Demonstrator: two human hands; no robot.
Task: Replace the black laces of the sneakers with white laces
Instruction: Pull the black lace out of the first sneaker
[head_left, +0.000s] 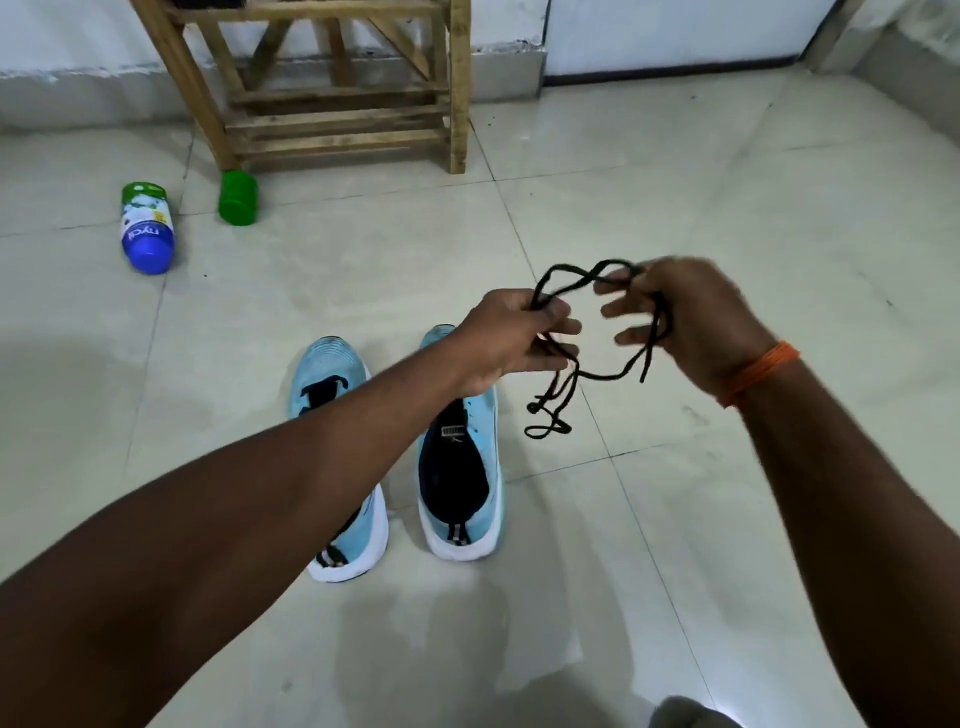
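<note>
1. Head view: the left hand (511, 338) has its grip pinched on one bunch of the black lace (602, 376). The right hand (696, 322), blurred, seems to pinch the far loops. The lace hangs in the air just right of the sneakers (457, 540), ends dangling above the floor.
2. The step, I judge, is gathering the freed lace. Fold it into even loops with both grips tight on it, so the loose ends do not knot.
3. Set it down well apart from the sneakers. The left sneaker (332, 374) seems to carry black lace near its toe. No white laces are in view.
</note>
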